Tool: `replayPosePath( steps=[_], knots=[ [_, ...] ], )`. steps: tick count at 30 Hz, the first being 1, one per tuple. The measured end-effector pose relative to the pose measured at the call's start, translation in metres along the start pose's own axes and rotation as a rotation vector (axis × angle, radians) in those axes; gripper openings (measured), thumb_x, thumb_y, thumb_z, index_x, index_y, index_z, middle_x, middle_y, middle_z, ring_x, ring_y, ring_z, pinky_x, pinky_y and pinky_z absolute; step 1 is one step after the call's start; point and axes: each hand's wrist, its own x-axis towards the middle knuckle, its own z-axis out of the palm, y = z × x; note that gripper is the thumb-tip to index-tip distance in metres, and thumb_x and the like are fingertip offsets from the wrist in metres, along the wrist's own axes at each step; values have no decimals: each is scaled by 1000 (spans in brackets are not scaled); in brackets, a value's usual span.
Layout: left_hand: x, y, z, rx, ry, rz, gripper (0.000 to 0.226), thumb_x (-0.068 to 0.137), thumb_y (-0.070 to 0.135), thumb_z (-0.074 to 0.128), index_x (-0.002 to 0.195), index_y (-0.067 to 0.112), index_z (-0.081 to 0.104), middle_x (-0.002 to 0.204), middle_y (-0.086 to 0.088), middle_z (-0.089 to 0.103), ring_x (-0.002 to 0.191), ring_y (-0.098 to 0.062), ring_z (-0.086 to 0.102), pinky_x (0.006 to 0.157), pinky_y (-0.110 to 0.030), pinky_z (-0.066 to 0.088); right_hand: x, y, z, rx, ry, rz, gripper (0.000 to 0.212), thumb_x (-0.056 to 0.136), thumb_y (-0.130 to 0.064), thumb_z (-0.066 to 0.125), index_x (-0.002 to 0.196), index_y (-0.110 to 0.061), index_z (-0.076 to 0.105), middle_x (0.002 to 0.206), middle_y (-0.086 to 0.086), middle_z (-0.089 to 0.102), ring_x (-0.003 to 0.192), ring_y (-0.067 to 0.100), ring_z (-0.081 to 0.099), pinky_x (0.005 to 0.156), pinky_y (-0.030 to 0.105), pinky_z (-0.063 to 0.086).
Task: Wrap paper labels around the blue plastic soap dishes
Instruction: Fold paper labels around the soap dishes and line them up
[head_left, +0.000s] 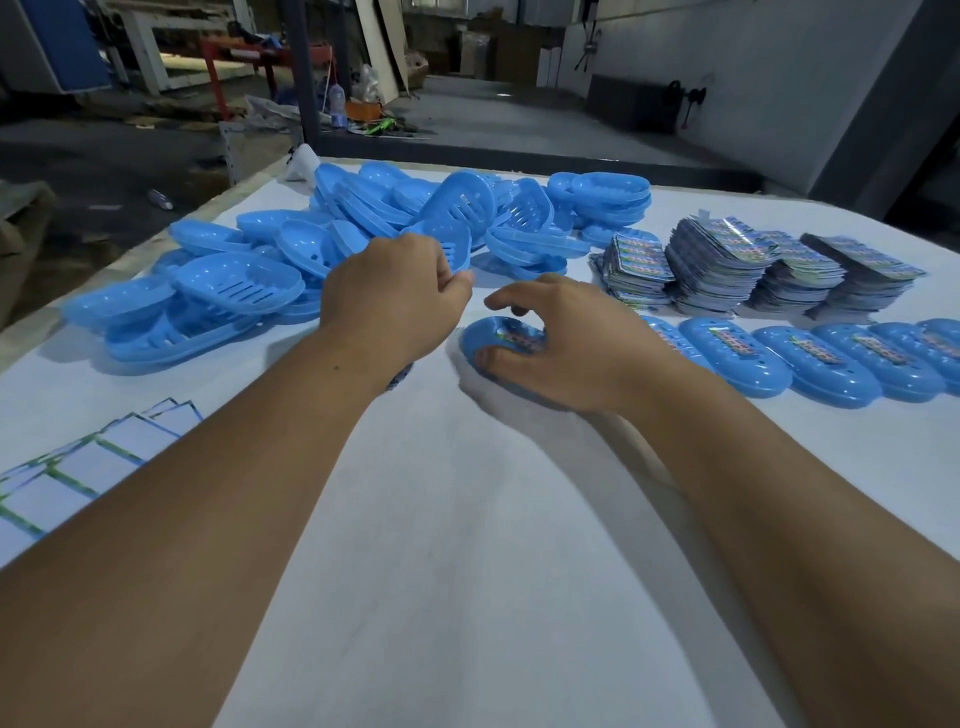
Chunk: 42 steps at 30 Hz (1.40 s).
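**One dish set down, the next picked up**

The left hand (395, 301) pinches the rim of a bare blue oval plastic soap dish (447, 244) at the near edge of the loose pile of blue dishes (249, 270). The right hand (561, 343) rests curled over a labelled blue dish (498, 338) on the white tabletop (467, 519), thumb against its near side. To its right runs the row of wrapped dishes (810, 358); beyond its fingers stand stacks of printed paper labels (727, 265). Judging by this, the right hand must let go and fetch a fresh label.
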Motion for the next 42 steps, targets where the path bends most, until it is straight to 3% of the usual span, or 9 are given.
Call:
replayPosePath(
  steps=[4,10,17,25,33,35,37,40,42],
  knots=[
    [-1,0,2,22,-8,-1,32,92,56,56,79,27,61,65,11,48,57,-6,40,49,-26,24,0,9,-3,-154,-6,154,63,77,-77,53,127,-40,60,124,-8,58,111,21,59,79,35,42],
    [-2,-1,2,23,-1,-24,26,92,57,57,86,32,59,67,16,44,62,-13,44,53,-28,27,-2,24,-12,-137,17,301,47,76,-67,57,106,-32,67,110,-5,63,90,21,53,69,33,38],
    [-5,1,0,35,-17,-18,27,92,57,57,92,31,62,70,11,47,74,-17,50,60,-32,33,-1,27,-15,-101,20,330,51,80,-55,64,126,-33,62,129,0,59,120,28,54,87,37,45],
    [-4,1,0,51,-25,-10,28,92,58,57,94,31,63,73,8,49,75,-18,52,63,-34,37,-1,35,-19,-125,54,365,50,83,-23,63,133,-31,61,132,3,60,124,33,49,96,40,44],
    [-3,-3,1,73,-38,-32,22,92,54,58,88,33,60,70,11,48,74,-18,52,63,-33,36,0,34,-18,-48,75,320,42,87,-27,63,129,-28,64,128,2,62,122,31,53,101,44,47],
    [-2,-6,0,87,-2,-31,17,92,46,60,88,30,61,78,5,57,77,-21,52,63,-33,36,0,33,-16,-5,82,302,38,88,-28,62,126,-28,66,125,1,63,119,30,55,100,44,48],
    [0,-11,-2,73,38,-11,13,93,38,61,97,26,64,97,-1,62,94,-26,54,70,-38,43,0,30,-14,33,87,277,36,88,-27,62,123,-28,67,119,-1,64,115,27,57,98,42,49],
    [4,-16,0,95,-8,43,32,94,34,61,125,23,61,127,-4,59,120,-31,47,95,-47,42,0,26,-11,69,109,231,34,87,-26,63,120,-27,69,113,-4,65,111,23,58,95,38,49],
    [4,-15,3,122,-74,85,39,96,35,57,133,24,58,136,-3,56,125,-30,44,102,-47,37,0,25,-9,86,121,209,33,87,-26,63,120,-28,70,113,-5,65,109,22,58,92,36,48]
  ],
)
